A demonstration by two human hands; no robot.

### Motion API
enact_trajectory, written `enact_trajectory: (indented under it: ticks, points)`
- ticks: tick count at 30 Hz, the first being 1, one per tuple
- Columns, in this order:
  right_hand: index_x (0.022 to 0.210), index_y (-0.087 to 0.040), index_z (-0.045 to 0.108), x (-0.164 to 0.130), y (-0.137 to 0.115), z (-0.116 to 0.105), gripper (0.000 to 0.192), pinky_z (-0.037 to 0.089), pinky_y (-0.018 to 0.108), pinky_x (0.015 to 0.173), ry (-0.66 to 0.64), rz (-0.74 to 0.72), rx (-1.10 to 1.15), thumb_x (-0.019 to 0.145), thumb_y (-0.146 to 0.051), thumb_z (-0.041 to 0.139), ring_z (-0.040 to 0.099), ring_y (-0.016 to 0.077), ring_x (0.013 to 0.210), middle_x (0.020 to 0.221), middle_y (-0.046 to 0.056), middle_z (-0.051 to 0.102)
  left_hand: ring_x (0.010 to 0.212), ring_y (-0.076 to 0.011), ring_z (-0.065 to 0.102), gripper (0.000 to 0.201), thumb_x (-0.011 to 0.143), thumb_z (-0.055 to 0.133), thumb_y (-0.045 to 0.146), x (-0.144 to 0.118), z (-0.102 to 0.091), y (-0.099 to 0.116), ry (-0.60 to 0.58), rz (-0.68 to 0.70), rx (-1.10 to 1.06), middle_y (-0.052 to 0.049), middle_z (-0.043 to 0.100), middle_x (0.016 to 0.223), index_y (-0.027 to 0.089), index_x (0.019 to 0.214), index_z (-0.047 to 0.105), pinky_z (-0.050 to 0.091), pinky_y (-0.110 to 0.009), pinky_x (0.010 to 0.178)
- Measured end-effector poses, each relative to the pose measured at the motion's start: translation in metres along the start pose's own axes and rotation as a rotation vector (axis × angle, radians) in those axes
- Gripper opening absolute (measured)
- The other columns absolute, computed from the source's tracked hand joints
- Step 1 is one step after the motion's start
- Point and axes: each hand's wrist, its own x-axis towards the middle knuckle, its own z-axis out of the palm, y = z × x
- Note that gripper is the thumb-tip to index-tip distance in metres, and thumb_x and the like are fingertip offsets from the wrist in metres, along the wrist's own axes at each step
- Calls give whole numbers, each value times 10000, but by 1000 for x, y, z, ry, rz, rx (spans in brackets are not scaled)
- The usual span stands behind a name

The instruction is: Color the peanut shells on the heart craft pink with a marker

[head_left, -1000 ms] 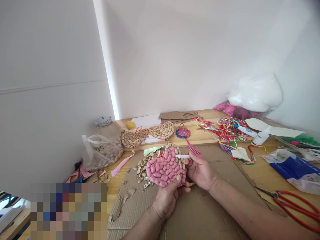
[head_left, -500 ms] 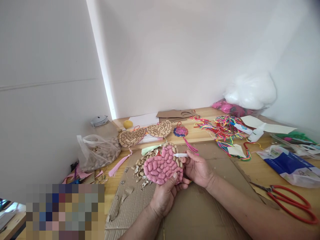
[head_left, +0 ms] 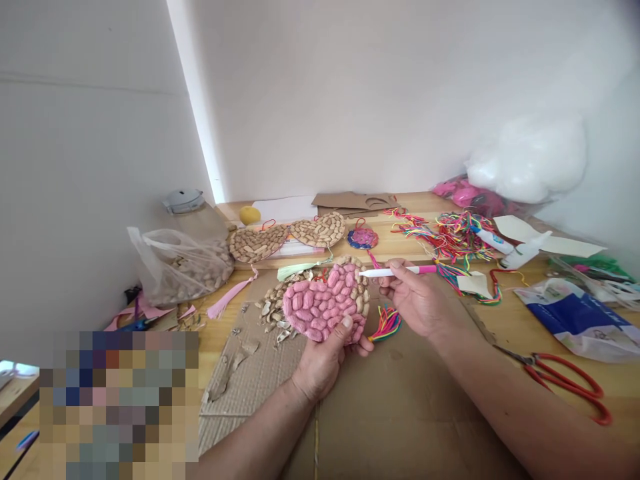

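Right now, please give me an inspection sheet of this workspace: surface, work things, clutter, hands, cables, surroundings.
Surface: wooden table with a cardboard sheet under the hands.
Work things: pink peanut-shell heart, partly unpainted at its upper edge; pen, tip toward the heart.
Clutter: bag of peanuts, loose shells, two plain shell hearts, coloured cords, red scissors, blue packet.
Hands: left hand holds the heart from below; right hand holds the pen.
Cables: nothing seen.
Surroundings: white walls; white stuffing at the back.
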Motion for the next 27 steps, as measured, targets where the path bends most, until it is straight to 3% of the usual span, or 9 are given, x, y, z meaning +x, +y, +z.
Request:
enact_trajectory:
  ticks: [3, 11, 19, 27]
  points:
    - [707, -228, 638, -3, -9, 4, 312, 394, 289, 658, -26, -95, -134, 717, -433, 874, 508, 133, 676, 674, -37, 562, 693, -202, 694, 462, 768, 839, 527, 1, -2, 0, 8, -17, -7, -94, 736, 732, 109, 943, 751, 525, -304, 658]
    - [694, -254, 653, -13, -13, 10, 411, 378, 336, 660, -82, -187, -380, 842, -633, 713, 478, 156, 608, 580, -27, 539, 666, -197, 686, 526, 788, 795, 607, 1, -2, 1, 1, 2, -28, -100, 731, 721, 104, 937, 759, 524, -300, 638]
    - [792, -259, 612, -16, -9, 7, 285, 420, 302, 653, -115, -263, -470, 882, -500, 734, 502, 143, 642, 644, -44, 540, 661, -220, 711, 683, 760, 726, 750, 2, -1, 3, -12, 54, -53, -111, 746, 768, 108, 992, 692, 543, -305, 595]
    - [951, -240, 637, -35, -15, 12, 172, 429, 293, 584, -154, -530, -861, 987, -408, 625, 573, 158, 691, 766, 7, 624, 679, -195, 718, 518, 786, 806, 585, 1, 1, 1, 28, 42, -3, -106, 755, 913, 110, 979, 732, 572, -312, 624]
